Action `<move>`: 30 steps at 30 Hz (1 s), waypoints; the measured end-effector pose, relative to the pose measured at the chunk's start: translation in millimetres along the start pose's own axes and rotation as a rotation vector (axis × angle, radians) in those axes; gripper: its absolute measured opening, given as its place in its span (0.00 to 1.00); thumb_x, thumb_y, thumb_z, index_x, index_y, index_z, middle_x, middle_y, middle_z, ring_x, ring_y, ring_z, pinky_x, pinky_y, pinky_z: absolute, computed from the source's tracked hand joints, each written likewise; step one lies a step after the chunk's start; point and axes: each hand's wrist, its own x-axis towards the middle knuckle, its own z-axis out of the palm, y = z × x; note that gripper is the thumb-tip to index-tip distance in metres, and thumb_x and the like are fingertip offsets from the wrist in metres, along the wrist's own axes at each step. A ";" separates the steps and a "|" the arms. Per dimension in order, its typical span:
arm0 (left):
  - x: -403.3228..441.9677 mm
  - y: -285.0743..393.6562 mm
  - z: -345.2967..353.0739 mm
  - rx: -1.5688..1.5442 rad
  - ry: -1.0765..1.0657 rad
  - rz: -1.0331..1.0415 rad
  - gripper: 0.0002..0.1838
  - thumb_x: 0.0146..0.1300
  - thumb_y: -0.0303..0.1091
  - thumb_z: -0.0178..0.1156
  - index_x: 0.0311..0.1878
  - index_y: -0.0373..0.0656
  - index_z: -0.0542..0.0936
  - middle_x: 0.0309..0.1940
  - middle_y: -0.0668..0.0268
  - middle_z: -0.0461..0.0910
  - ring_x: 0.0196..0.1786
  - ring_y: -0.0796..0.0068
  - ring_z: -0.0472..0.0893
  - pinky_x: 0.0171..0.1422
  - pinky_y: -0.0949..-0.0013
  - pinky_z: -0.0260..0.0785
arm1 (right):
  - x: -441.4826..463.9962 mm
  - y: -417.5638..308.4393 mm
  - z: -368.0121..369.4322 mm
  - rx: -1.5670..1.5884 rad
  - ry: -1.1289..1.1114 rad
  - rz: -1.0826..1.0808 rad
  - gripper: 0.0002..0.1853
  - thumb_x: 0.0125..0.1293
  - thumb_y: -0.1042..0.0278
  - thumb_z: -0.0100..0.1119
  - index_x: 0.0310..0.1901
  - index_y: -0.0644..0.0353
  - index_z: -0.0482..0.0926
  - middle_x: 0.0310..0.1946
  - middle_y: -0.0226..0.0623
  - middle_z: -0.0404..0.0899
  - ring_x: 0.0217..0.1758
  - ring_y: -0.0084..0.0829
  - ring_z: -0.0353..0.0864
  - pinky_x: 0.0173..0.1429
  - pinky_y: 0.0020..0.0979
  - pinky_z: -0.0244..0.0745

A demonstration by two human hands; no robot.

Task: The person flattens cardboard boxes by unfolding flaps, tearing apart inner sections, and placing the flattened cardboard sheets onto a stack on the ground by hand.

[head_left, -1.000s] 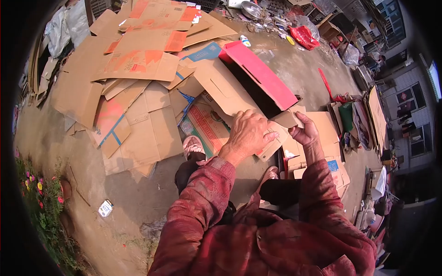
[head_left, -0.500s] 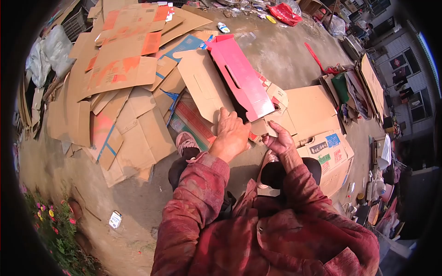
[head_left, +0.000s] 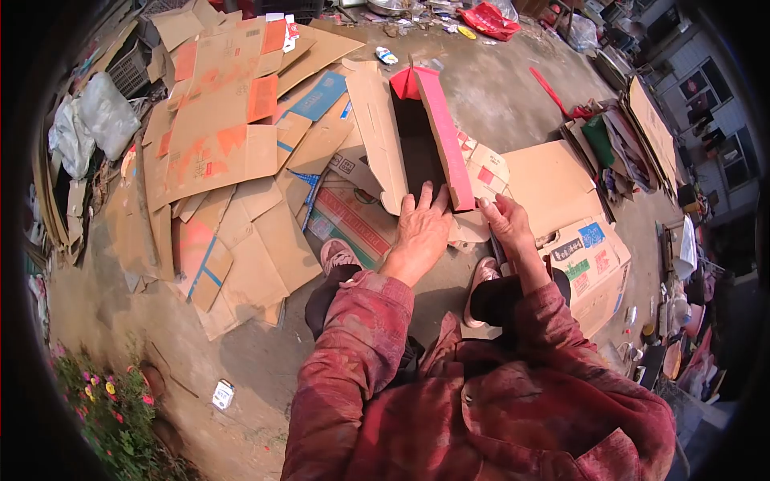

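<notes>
Now the largest mass before you is the pile of flattened brown cardboard sheets across the upper left of the frame. Smaller than that, at the lower right, sits a brown carton with blue, green and red printed labels.

The thing you are handling, a long, narrow pink-and-brown cardboard box, stands at upper centre. It has turned: half a second ago its pink wall lay broad to view over a narrow gap; now that wall shows as a slim strip, and the dark hollow gapes between it and the plain brown wall. That suggests the inside is easier to reach, with your handling centred on the near end. A red folded end flap shows at the far end.

Your left hand lies over the near end, fingers slightly spread, their tips at its edge. Your right hand is at the pink wall's near corner, thumb raised and fingers curled. The small brown flap beside it earlier is hard to make out, so you cannot tell whether cardboard is pinched there.
</notes>
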 end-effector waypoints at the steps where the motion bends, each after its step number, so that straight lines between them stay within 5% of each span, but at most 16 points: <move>1: 0.3 1.1 -6.7 0.049 -0.042 0.018 0.18 0.56 0.30 0.52 0.51 0.43 0.80 0.64 0.58 0.66 0.68 0.52 0.60 0.64 0.52 0.55 | -7.7 -9.8 7.7 -0.129 0.281 -0.311 0.45 0.53 0.36 0.65 0.54 0.76 0.69 0.40 0.51 0.79 0.43 0.38 0.80 0.43 0.33 0.76; 2: 0.1 1.0 -5.2 0.053 -0.042 0.024 0.18 0.56 0.30 0.52 0.51 0.43 0.80 0.64 0.58 0.66 0.68 0.52 0.60 0.64 0.52 0.55 | -16.0 -21.7 15.1 -0.259 0.565 -0.618 0.45 0.53 0.37 0.64 0.55 0.77 0.68 0.42 0.54 0.78 0.47 0.40 0.79 0.47 0.36 0.75; 4: -1.7 1.6 4.4 0.081 -0.024 0.082 0.17 0.56 0.30 0.53 0.49 0.44 0.81 0.64 0.59 0.67 0.68 0.52 0.61 0.63 0.53 0.56 | -36.4 -58.1 25.5 -0.199 0.522 -0.669 0.47 0.51 0.37 0.66 0.56 0.78 0.66 0.45 0.59 0.76 0.50 0.45 0.77 0.52 0.42 0.72; 6: -1.1 1.7 8.0 0.096 -0.061 0.094 0.17 0.55 0.31 0.53 0.48 0.45 0.82 0.63 0.59 0.68 0.68 0.52 0.61 0.61 0.54 0.56 | -44.1 -78.9 32.0 -0.466 0.410 -0.707 0.50 0.46 0.37 0.69 0.59 0.75 0.64 0.45 0.61 0.75 0.52 0.49 0.76 0.52 0.42 0.72; 8: -1.6 0.6 7.1 0.087 -0.146 0.036 0.17 0.56 0.32 0.53 0.49 0.45 0.81 0.62 0.59 0.69 0.67 0.50 0.61 0.62 0.54 0.56 | -32.1 -74.5 31.9 -0.602 0.476 -0.670 0.40 0.49 0.45 0.68 0.53 0.73 0.71 0.41 0.59 0.78 0.46 0.51 0.79 0.49 0.41 0.74; 10: -1.3 -3.6 8.4 0.110 -0.084 0.029 0.17 0.56 0.32 0.54 0.48 0.46 0.82 0.62 0.59 0.69 0.67 0.49 0.61 0.63 0.53 0.56 | -23.7 -74.2 25.3 -0.579 0.232 -0.367 0.24 0.54 0.55 0.62 0.42 0.72 0.79 0.33 0.54 0.81 0.37 0.47 0.82 0.43 0.41 0.76; 11: -2.1 -3.9 10.2 0.095 -0.103 0.023 0.16 0.56 0.32 0.54 0.47 0.48 0.83 0.62 0.59 0.68 0.67 0.49 0.61 0.63 0.53 0.56 | -12.8 -59.1 26.5 -0.493 0.267 -0.492 0.19 0.53 0.58 0.58 0.33 0.70 0.81 0.26 0.52 0.81 0.31 0.46 0.82 0.39 0.40 0.76; 18: -3.4 -4.4 17.7 0.069 -0.069 0.048 0.14 0.54 0.32 0.55 0.42 0.49 0.85 0.63 0.59 0.67 0.64 0.51 0.63 0.62 0.53 0.57 | -24.2 -75.1 22.0 -0.423 0.118 -0.524 0.14 0.52 0.63 0.57 0.33 0.66 0.82 0.25 0.52 0.80 0.31 0.44 0.83 0.37 0.38 0.76; 21: -4.0 -2.5 19.6 0.076 -0.165 0.062 0.13 0.54 0.31 0.55 0.42 0.49 0.84 0.63 0.58 0.67 0.63 0.53 0.65 0.62 0.54 0.57 | -25.8 -73.7 22.7 -0.679 0.036 -0.431 0.11 0.52 0.67 0.57 0.32 0.67 0.81 0.24 0.53 0.79 0.29 0.45 0.82 0.37 0.37 0.76; 24: -0.8 -6.3 7.4 0.026 -0.169 0.056 0.14 0.52 0.28 0.56 0.42 0.48 0.84 0.56 0.59 0.74 0.58 0.61 0.71 0.62 0.55 0.57 | -5.6 -53.3 0.2 -0.538 -0.027 -0.504 0.11 0.54 0.67 0.58 0.32 0.68 0.81 0.22 0.47 0.81 0.25 0.39 0.80 0.33 0.33 0.76; 26: 3.4 -15.2 -4.5 -0.056 -0.123 0.023 0.14 0.50 0.26 0.57 0.41 0.47 0.84 0.50 0.61 0.78 0.53 0.65 0.74 0.63 0.55 0.57 | 0.9 -42.7 -31.5 0.138 -0.060 -0.361 0.09 0.59 0.67 0.58 0.32 0.66 0.81 0.23 0.35 0.81 0.23 0.28 0.78 0.30 0.28 0.74; 28: 7.8 -21.9 -17.6 -0.138 -0.087 -0.004 0.14 0.49 0.23 0.58 0.40 0.46 0.84 0.44 0.62 0.81 0.49 0.68 0.78 0.64 0.55 0.57 | 12.1 -29.5 -68.6 0.441 -0.038 -0.349 0.08 0.63 0.68 0.57 0.32 0.63 0.80 0.24 0.27 0.79 0.24 0.19 0.75 0.27 0.23 0.71; 30: 15.5 -26.7 -31.2 -0.350 0.212 -0.046 0.14 0.46 0.21 0.61 0.38 0.44 0.83 0.33 0.65 0.84 0.41 0.69 0.81 0.66 0.55 0.55 | 29.4 -13.0 -88.3 0.678 -0.024 -0.369 0.07 0.64 0.67 0.59 0.32 0.62 0.80 0.25 0.29 0.79 0.24 0.19 0.76 0.26 0.22 0.70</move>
